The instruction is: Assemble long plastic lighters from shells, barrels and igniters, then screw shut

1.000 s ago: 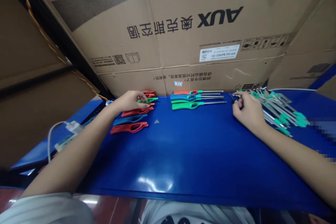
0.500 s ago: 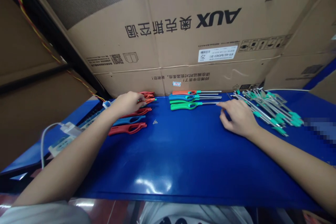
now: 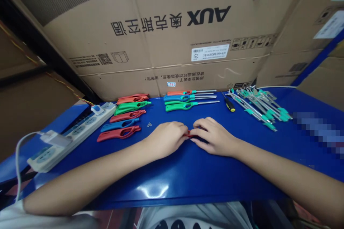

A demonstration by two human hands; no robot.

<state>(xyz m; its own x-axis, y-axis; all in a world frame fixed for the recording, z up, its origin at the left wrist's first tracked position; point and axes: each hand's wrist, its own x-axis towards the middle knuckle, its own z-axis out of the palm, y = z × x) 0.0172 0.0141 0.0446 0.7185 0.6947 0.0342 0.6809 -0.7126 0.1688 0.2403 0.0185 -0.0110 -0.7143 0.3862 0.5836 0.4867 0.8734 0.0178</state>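
My left hand (image 3: 169, 139) is closed around a red lighter handle (image 3: 189, 134), over the middle of the table. Most of the handle is hidden by the fingers; only a small red part shows. My right hand (image 3: 214, 139) meets it from the other side, its thumb and fingertips closed on that end. Left of the hands lies a row of lighter handles (image 3: 119, 134) in red, blue and green, without metal tubes. Behind the hands rest several lighters with long metal tubes (image 3: 185, 106), in orange, blue and green.
A black and yellow screwdriver (image 3: 229, 104) lies before a pile of metal tubes with green parts (image 3: 264, 107). Tiny screws (image 3: 149, 124) sit beside the handles. A power strip (image 3: 72, 136) runs along the left; a cardboard wall (image 3: 161, 50) stands behind the blue table (image 3: 188, 182).
My left hand has come away from the row of handles to the middle with a red one. My right hand has moved left from the metal tubes to meet it, uncovering the screwdriver.
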